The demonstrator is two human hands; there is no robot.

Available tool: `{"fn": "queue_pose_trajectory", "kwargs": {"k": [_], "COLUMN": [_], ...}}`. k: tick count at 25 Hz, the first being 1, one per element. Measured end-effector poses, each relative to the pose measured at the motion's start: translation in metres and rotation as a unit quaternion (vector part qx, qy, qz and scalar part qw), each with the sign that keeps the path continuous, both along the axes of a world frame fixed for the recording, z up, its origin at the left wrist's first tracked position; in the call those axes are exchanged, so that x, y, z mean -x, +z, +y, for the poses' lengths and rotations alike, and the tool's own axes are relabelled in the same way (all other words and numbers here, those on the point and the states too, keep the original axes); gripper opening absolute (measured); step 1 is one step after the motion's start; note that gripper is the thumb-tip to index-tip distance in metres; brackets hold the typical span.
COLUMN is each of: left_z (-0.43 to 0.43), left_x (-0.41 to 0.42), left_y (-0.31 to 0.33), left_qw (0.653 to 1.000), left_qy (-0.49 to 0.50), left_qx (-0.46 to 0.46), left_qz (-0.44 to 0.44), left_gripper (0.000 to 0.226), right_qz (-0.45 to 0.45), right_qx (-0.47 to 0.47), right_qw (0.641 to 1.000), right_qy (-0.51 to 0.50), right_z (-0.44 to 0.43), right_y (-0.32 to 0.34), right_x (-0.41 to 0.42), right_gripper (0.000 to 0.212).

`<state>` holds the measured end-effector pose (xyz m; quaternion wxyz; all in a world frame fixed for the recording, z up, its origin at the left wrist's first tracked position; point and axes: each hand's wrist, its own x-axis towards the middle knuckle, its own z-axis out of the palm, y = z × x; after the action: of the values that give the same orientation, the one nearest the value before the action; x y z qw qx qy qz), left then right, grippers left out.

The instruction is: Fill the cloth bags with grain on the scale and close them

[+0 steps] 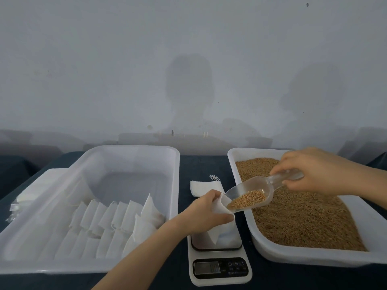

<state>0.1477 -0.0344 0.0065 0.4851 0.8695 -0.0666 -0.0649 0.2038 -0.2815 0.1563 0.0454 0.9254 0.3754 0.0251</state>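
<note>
We see L hand [206,212], its grip pinching the mouth of the cloth bag [223,231], which stands on the scale [219,275] mid tabletop [201,164]. R hand [310,170] grip is curled round the clear scoop [251,190], tipped w/ grain [249,199] at the bag mouth. Grain tray [235,164] sits R, tray of white bags [136,150] L. 1 flat bag [204,187] lies behind the scale.

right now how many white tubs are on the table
2. The left tub holds bags, and the right tub holds grain. The scale sits between them. No others seem hidden.
</note>
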Motion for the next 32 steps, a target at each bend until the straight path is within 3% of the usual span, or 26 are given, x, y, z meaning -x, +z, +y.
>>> {"fn": "queue_pose_trajectory", "kwargs": {"k": [7,12,20,28,32], "left_z": [-0.002,-0.001,0.001,0.002,0.003], "left_x": [0.001,0.0,-0.003,-0.004,-0.003], "left_y": [0.002,0.0,-0.004,-0.006,-0.006], "left_qw": [1.0,1.0,0.999,0.999,0.999], "left_qy": [0.004,0.015,0.023,0.035,0.034], "left_qx": [0.009,0.003,-0.024,-0.019,-0.028], "left_qz": [-0.003,-0.017,-0.013,-0.02,-0.018], "left_gripper": [0.056,0.047,0.054,0.045,0.047], "right_qz": [-0.01,-0.101,-0.282,-0.384,-0.389], "right_qx": [0.073,0.144,0.209,0.166,0.025], "right_qw": [0.997,0.983,0.927,0.896,0.917], "right_qy": [0.005,0.052,0.132,0.151,0.084], "right_z": [0.021,0.046,0.076,0.06,0.017], "right_y": [0.017,0.026,0.024,0.028,0.039], "right_x": [0.005,0.011,0.044,0.055,0.028], "right_gripper": [0.026,0.025,0.021,0.026,0.026]}}
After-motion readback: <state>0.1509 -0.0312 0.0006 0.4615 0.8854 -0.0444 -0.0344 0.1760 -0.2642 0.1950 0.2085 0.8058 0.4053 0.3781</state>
